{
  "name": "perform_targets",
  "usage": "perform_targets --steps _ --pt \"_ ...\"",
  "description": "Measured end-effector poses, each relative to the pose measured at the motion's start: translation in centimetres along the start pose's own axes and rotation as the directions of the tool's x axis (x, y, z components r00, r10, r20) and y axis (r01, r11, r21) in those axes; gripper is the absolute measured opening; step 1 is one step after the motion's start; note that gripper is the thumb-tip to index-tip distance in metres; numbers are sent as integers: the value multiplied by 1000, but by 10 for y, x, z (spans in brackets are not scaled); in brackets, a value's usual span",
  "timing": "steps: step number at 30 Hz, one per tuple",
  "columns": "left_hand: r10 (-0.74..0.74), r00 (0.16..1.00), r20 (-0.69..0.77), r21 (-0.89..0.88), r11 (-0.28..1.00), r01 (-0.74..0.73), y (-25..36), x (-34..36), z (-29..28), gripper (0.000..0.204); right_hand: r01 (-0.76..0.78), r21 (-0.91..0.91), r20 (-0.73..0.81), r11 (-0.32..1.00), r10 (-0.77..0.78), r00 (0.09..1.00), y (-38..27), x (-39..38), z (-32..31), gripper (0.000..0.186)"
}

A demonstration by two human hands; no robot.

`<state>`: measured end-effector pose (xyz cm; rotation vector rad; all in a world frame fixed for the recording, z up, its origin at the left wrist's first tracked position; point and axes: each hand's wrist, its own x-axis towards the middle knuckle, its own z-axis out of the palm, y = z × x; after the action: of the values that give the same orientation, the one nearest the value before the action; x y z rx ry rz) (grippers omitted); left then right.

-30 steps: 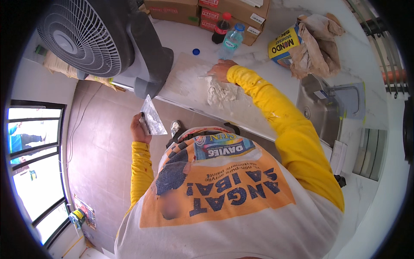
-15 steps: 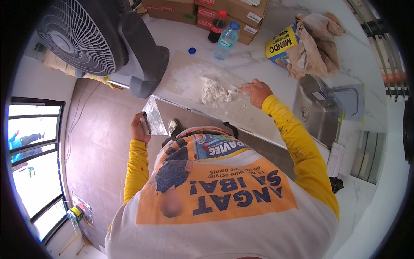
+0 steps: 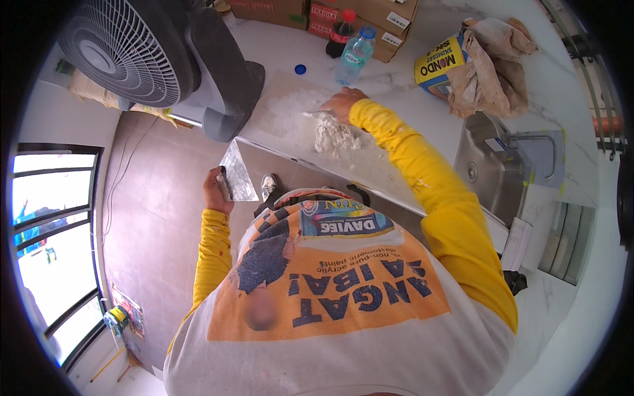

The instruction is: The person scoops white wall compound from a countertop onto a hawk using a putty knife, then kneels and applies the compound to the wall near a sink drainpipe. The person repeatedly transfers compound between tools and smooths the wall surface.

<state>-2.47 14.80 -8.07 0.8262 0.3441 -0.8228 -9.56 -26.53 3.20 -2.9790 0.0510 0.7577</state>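
My left hand [image 3: 216, 190] grips a wide metal scraper [image 3: 239, 173] by its dark edge, held up off the counter's front edge. The scraper's face is silvery and smeared. My right hand [image 3: 341, 105] is closed round a putty knife whose handle is hidden by the fingers; its whitish blade [image 3: 318, 115] points left. The blade is at the far side of a lumpy heap of white putty [image 3: 335, 136]. This heap lies on a flat, powder-smeared board [image 3: 284, 99] along the counter's front edge.
A grey fan [image 3: 224, 86] stands left of the board. Behind it are a blue cap [image 3: 300, 69], a clear bottle [image 3: 355, 56], a dark soda bottle [image 3: 339, 34] and cartons [image 3: 271, 12]. An opened powder bag [image 3: 485, 72] and a steel sink [image 3: 485, 165] are to the right.
My right hand has moved left and away from me, from the heap's right side to its far side, taking the putty knife along. My left hand and the scraper have hardly moved.
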Motion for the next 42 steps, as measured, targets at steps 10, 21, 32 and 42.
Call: perform_targets --steps 10,21,32,42 --pt "58 998 -31 6 998 -58 -4 -18 -9 30 -197 144 97 970 184 978 46 -122 54 46" --pt "118 993 -12 -39 992 -119 -14 -25 -3 49 -122 245 -149 962 162 975 4 18 -8 41" --pt "208 961 -185 -148 960 -236 -49 -102 -22 51 92 -39 5 995 -91 996 13 -12 -20 47" --pt "248 955 -162 -207 938 -278 -81 -112 -29 50 254 -186 29 949 -253 967 -6 42 -62 40"
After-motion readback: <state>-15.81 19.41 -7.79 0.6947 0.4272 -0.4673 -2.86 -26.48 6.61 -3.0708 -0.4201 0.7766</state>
